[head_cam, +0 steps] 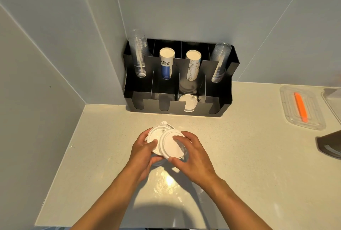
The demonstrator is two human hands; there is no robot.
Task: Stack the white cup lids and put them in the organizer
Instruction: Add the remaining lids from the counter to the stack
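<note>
Over the near counter [230,156], the left hand [142,154] grips one white lid [156,135] while the right hand [193,157] pinches another lid [170,147] overlapping it, apparently to nest them; the organizer [224,89] waits far behind.

Both bare forearms reach forward from the bottom edge and converge toward the middle. The left hand [143,151] is curled, its thumb lying on top and its fingers wrapped underneath, closed in a grip. The right hand [192,157] sits just beside it, palm down, fingers spread and bent, fingertips pressing on top while the thumb pinches from the near side.
</note>
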